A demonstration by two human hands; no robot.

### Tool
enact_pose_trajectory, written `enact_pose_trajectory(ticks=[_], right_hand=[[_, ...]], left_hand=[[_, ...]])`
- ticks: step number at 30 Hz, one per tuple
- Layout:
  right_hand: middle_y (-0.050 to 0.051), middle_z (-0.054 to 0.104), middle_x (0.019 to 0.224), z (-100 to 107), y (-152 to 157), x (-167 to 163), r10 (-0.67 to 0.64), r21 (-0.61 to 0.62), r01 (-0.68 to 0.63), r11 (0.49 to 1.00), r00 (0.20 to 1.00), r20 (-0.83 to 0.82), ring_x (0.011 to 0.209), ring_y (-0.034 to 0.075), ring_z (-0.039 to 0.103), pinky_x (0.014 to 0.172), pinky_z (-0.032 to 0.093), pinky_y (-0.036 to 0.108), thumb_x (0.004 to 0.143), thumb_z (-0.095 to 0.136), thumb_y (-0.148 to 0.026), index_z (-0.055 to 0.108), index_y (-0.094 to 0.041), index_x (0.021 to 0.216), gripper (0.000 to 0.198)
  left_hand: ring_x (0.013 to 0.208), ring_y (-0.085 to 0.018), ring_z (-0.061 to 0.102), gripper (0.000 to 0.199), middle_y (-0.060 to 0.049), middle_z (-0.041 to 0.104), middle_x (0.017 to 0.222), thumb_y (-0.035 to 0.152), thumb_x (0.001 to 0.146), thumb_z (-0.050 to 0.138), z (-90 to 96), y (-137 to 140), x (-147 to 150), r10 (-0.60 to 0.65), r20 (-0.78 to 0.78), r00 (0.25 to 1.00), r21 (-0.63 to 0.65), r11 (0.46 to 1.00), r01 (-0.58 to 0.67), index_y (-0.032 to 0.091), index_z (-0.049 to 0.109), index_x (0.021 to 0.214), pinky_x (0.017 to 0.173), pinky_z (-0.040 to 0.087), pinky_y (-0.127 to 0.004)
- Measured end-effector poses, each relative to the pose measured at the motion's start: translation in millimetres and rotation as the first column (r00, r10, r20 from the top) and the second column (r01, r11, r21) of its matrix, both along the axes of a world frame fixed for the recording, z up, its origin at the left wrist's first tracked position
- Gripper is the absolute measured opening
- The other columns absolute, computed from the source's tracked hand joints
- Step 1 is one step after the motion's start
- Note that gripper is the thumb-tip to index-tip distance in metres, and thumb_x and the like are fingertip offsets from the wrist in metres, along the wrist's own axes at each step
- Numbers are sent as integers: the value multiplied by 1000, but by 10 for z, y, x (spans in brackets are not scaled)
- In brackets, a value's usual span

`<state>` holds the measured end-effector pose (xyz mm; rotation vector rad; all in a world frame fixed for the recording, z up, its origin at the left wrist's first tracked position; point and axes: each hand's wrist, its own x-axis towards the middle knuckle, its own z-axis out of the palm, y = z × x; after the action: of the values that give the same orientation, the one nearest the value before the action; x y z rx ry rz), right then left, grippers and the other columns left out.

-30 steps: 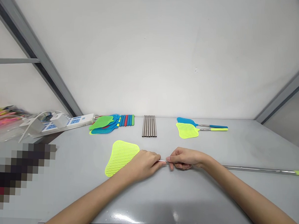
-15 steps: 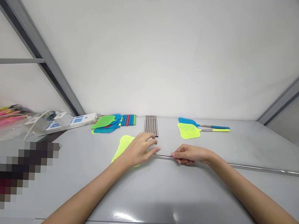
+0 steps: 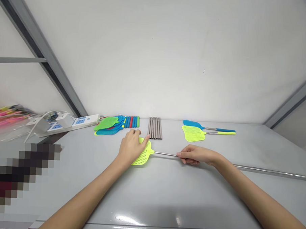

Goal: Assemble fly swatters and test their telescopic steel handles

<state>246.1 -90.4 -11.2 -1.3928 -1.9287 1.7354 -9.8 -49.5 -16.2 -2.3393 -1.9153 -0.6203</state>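
A yellow-green fly swatter (image 3: pixel 147 154) with an extended telescopic metal rod lies across the middle, its perforated head to the left. My left hand (image 3: pixel 131 145) lies over the left part of that head, fingers curled at its far edge and thumb on the upper side, covering much of it. Between the pinched thumb and fingers of my right hand (image 3: pixel 193 154) is the thin rod, a short way right of the head. The rod runs on under my right wrist to a yellow-green end at the right picture edge.
At the back stand a pile of swatter heads (image 3: pixel 109 126), coloured grips (image 3: pixel 131 122) and a row of metal tubes (image 3: pixel 155 128). Two swatters, a blue one (image 3: pixel 193 124) and a yellow one (image 3: pixel 194 134), lie at back right. A power strip (image 3: pixel 79 123) with cables is left.
My left hand has moved left from the neck onto the swatter's head. The head has shifted a little and shows more. My right hand stays pinched on the rod, nearly in place.
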Motion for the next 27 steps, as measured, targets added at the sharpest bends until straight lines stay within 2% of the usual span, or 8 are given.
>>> enact_pose_trajectory(ticks=[4, 8, 11, 17, 27], right_hand=[[-6, 30, 46, -6, 7, -1, -37, 13, 37, 999, 999, -6, 42, 6, 27, 41, 20, 21, 73, 48, -56, 53, -13, 59, 45], [-6, 30, 45, -13, 8, 4, -44, 3, 44, 999, 999, -13, 41, 5, 27, 41, 19, 21, 72, 49, -56, 54, -13, 59, 45], [-7, 30, 44, -39, 8, 2, -40, -19, 39, 999, 999, -32, 39, 5, 26, 40, 19, 21, 73, 50, -54, 54, -12, 58, 45], [-8, 29, 41, -123, 18, -11, -68, -167, 49, 985, 991, -114, 35, 3, 23, 36, 14, 20, 73, 53, -50, 51, -12, 59, 40], [-10, 24, 40, -135, 17, -46, -91, -325, 43, 945, 987, -136, 34, 1, 16, 32, 9, 17, 75, 54, -43, 49, -12, 59, 36]], left_hand=[[92, -31, 49, 58, -15, 50, 94, 60, 80, 20, 7, -34, 10, 144, -56, 988, -95, 984, -149, 13, 51, 95, 66, 41, -38], [86, -30, 53, 59, -14, 49, 94, 60, 80, 15, 32, -54, 7, 130, -38, 991, -219, 966, -136, 14, 48, 98, 63, 41, -36], [84, -29, 54, 58, -14, 49, 94, 59, 80, 15, 28, -71, 26, 111, -60, 992, -268, 956, -123, 14, 47, 97, 63, 41, -36], [84, -29, 53, 55, -13, 47, 93, 58, 81, 15, -2, -102, 67, 125, -101, 987, -207, 968, -144, 15, 46, 97, 62, 42, -37], [87, -28, 51, 48, -10, 44, 94, 57, 82, 19, -8, -170, 115, 147, -24, 989, -117, 982, -149, 20, 45, 96, 60, 41, -35]])
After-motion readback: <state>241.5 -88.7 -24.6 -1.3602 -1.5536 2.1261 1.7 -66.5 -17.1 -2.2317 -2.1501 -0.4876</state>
